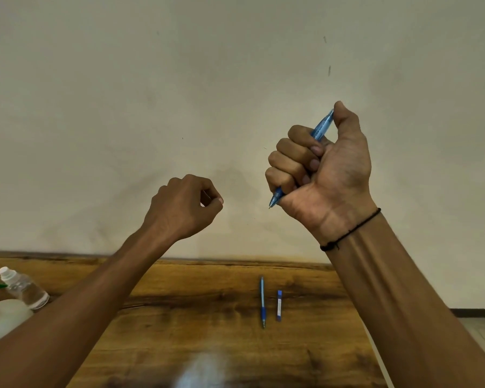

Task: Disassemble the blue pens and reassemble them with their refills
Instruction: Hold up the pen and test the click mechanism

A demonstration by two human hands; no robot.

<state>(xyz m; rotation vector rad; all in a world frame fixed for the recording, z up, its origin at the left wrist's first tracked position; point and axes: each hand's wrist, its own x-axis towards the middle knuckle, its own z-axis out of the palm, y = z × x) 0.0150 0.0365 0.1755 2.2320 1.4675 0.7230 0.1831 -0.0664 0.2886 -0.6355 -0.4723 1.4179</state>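
Right hand (322, 169) fists a blue pen (321, 127) mid-air, high right above the bench (207, 317), tip down-left, thumb over the top end. Left hand (184, 204) raised beside it, fingers curled loosely, grip on nothing visible. Second blue pen (262, 302) and a short blue piece (279, 305) lie side by side on the bench. Looks like the held pen is assembled; next, probably unscrewing it two-handed.

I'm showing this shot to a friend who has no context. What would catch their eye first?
First the right hand, raised high before the pale wall, fist wrapped round a blue pen with its tip poking out below. Then the left hand, lifted lower, fingers curled and thumb meeting fingertip. Below, a second pen and a small blue piece lie side by side on the wooden table.
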